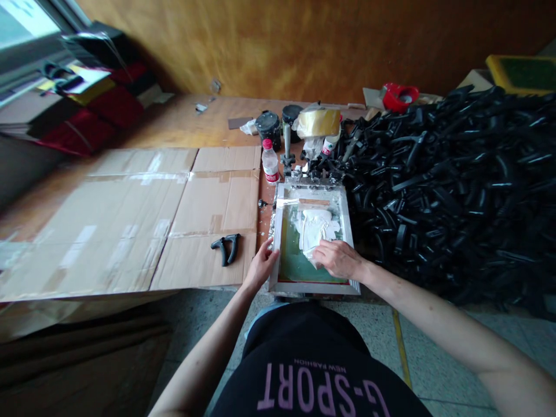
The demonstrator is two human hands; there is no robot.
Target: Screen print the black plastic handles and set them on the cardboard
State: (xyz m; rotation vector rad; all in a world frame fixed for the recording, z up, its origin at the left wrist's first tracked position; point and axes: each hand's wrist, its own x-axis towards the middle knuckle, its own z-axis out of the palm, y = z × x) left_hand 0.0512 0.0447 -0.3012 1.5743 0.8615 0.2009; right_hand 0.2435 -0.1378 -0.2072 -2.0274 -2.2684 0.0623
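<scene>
Nearest: wearer's black shirt (313,359), tiled floor (460,359) showing either side. Then the hands, both at the screen frame (317,288) lying on the bench (195,124) by its near edge. Left hand (262,263) is on the frame's left rail; can't tell if those fingers grip or just rest. Right hand (341,259) has fingers bunched narrow on the near end of a crumpled white cloth (313,229), which lies on the green mesh inside the frame, with white smears around it. One black handle part (233,246) sits left of the left hand, on flattened cardboard (217,197) that covers much of the bench's left side. Right side is crowded: heap of black parts (434,214) runs right up beside the frame, under the right forearm in view, so little room there. At the frame's far edge, a clamp bar (315,182) hems it in; red-capped bottle (270,162) stands just beside the far-left corner. Behind that, two black tubs (268,130) side by side and a yellow tape roll (319,123). Farther: red tape dispenser (397,98) behind the heap, yellow-edged panel (499,75) far right, tied stacks (87,124) far left, wooden wall (260,46) across the back.
</scene>
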